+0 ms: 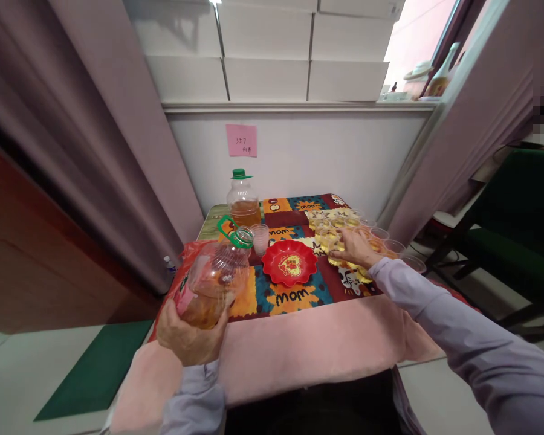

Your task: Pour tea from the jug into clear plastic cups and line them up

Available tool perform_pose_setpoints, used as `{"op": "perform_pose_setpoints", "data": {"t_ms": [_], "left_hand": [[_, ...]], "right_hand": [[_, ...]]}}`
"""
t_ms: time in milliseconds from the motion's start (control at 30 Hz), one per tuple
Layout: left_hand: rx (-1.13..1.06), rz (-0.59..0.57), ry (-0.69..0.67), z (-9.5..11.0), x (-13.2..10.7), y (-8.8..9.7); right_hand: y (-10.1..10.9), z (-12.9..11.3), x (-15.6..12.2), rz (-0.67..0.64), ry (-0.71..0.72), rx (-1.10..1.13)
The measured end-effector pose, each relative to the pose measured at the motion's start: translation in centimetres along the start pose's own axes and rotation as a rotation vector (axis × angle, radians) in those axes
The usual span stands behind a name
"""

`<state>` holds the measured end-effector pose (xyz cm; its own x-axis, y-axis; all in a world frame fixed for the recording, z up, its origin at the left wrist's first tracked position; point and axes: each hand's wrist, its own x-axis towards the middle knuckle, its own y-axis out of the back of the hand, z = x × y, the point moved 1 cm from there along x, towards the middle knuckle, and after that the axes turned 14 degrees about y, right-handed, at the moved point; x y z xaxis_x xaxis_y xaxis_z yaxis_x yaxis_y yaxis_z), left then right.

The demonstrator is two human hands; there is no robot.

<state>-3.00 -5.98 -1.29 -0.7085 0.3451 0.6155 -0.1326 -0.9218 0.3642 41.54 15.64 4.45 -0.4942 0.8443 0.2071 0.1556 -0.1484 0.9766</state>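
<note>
"What have you got there?"
"My left hand is wrapped round the lower part of the open jug, at the left side of the desk. I can't tell whether its base rests on anything."
"Which way does it point?"
"It leans. Its long axis slants from the base, down by my palm, up to the mouth, which aims away from me and to my right. The green handle loop juts left of the neck, and amber liquid lies in the low end."
"And your other hand?"
"My right hand is over on the right, fingers bent among the small cups, several with yellow liquid inside. I can't tell if it grips one; it hides part of the group."
"Anything between?"
"A red scalloped plate, flat on the patterned cloth. Just right of the jug's mouth stands a stack of clear cups."
"And behind?"
"A second jug, upright and green-capped, with a pink note on the wall above it."
</note>
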Motion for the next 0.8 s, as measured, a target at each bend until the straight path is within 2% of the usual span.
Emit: {"op": "perform_pose_setpoints", "data": {"t_ms": [100,233,333,400,467,567,700,800], "left_hand": [[0.026,0.063,-0.059,0.0,0.0,0.1],[0.026,0.042,-0.032,-0.1,0.2,0.1],[0.026,0.020,-0.030,-0.4,0.3,0.0],[0.029,0.032,-0.044,-0.6,0.3,-0.1],[0.031,0.057,-0.048,-0.6,0.1,-0.1],[0.033,0.069,-0.018,-0.6,0.0,0.0],[0.039,0.058,-0.007,-0.4,0.0,0.2],[0.040,0.050,-0.017,-0.6,0.0,0.4]], "right_hand": [[-0.1,-0.1,-0.1,-0.005,-0.013,-0.005],[0.5,-0.2,-0.3,-0.017,0.001,-0.015],[1.9,-0.8,0.2,0.028,0.059,-0.053],[3.3,-2.1,1.2,0.102,0.112,-0.035],[4.6,-4.3,2.8,0.169,0.164,0.043],[5.6,-9.2,5.7,0.186,0.278,0.136],[5.0,-15.7,9.5,0.056,0.390,0.100],[4.0,-18.5,11.9,-0.035,0.404,0.078]]}}
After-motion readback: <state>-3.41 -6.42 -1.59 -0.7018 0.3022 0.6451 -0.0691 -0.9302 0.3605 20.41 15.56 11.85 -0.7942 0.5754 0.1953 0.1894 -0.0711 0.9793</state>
